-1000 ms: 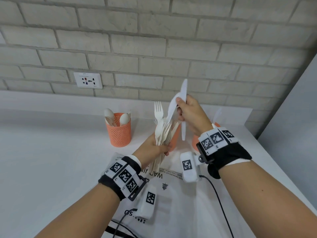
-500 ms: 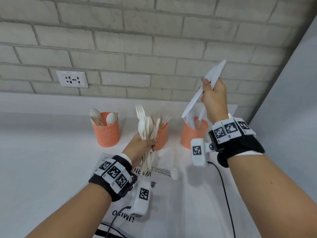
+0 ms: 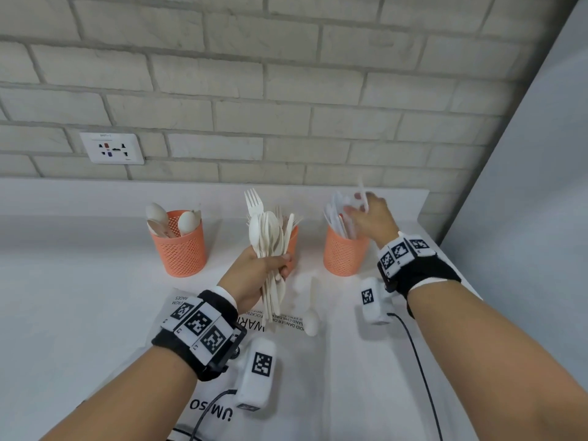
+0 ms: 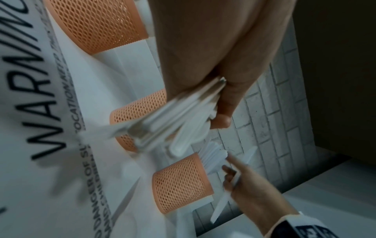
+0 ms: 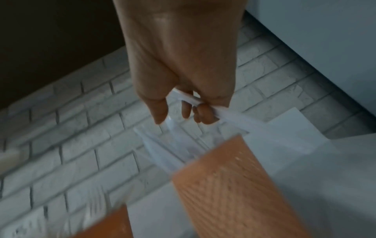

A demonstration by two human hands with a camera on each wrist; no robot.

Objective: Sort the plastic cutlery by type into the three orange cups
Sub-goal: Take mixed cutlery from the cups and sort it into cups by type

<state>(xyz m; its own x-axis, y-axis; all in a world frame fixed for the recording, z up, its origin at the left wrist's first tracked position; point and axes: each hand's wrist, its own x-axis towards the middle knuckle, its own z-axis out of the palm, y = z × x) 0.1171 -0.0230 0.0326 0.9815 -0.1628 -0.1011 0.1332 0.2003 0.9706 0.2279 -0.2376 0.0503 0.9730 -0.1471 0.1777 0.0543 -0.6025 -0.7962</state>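
Three orange mesh cups stand in a row. The left cup (image 3: 179,246) holds spoons, the middle cup (image 3: 294,240) forks, the right cup (image 3: 345,253) knives. My left hand (image 3: 280,265) grips an upright bundle of white cutlery (image 3: 270,233) in front of the middle cup; the left wrist view shows the same bundle (image 4: 162,125), blurred. My right hand (image 3: 358,205) hovers at the right cup's mouth and pinches a white knife (image 3: 362,192). In the right wrist view the fingers curl round that knife (image 5: 230,116) just above the cup (image 5: 234,177).
One white spoon (image 3: 310,319) lies on a printed plastic bag (image 3: 318,377) spread on the white counter. A brick wall with a socket (image 3: 111,148) is behind the cups, and a grey panel (image 3: 541,186) closes the right side. Cables trail from both wrists.
My right hand has come down from head height with the knife to the right cup's mouth. The left hand with the bundle has hardly moved.
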